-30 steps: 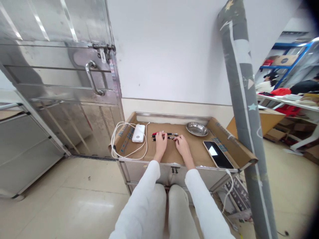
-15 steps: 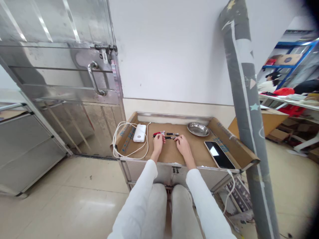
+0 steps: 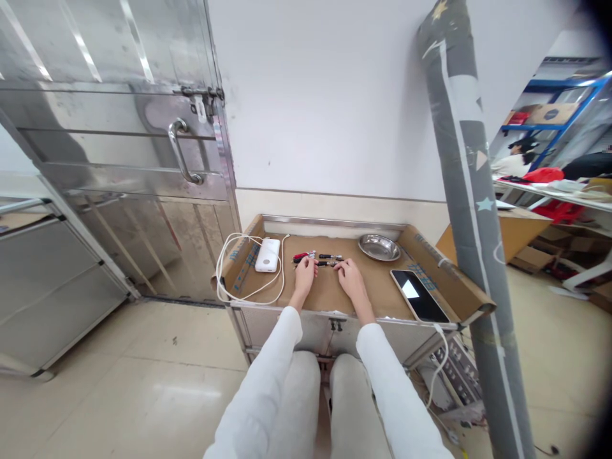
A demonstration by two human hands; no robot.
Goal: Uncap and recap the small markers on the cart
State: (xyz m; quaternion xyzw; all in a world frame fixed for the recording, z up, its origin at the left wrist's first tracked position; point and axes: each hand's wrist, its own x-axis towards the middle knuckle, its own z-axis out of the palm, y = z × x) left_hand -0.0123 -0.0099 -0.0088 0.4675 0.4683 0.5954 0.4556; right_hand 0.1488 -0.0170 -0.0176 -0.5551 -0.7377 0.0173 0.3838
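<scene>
On the brown cardboard top of the cart, a slim black plug-like piece with a metal end (image 3: 327, 264) lies between my hands. My left hand (image 3: 304, 276) is closed at its left end, fingers curled and partly hiding it. From the other side, the bent fingertips of my right hand (image 3: 350, 278) pinch its metal end. Just beyond it lies a similar black piece with a metal tip (image 3: 329, 257). Red and black pieces with metal ends (image 3: 303, 256) lie beyond my left fingers. The exact kind of these small parts is too small to tell.
A white power bank (image 3: 267, 255) with a looped white cable (image 3: 224, 271) lies left. Right are a round metal dish (image 3: 379, 247) and a phone (image 3: 428, 305). Raised cardboard edges (image 3: 442, 271) border the top. A grey patterned roll (image 3: 468, 159) leans nearby; a person sits far right.
My hands stay almost in place around the black piece, with only slight finger movement. The view has shifted very slightly.
</scene>
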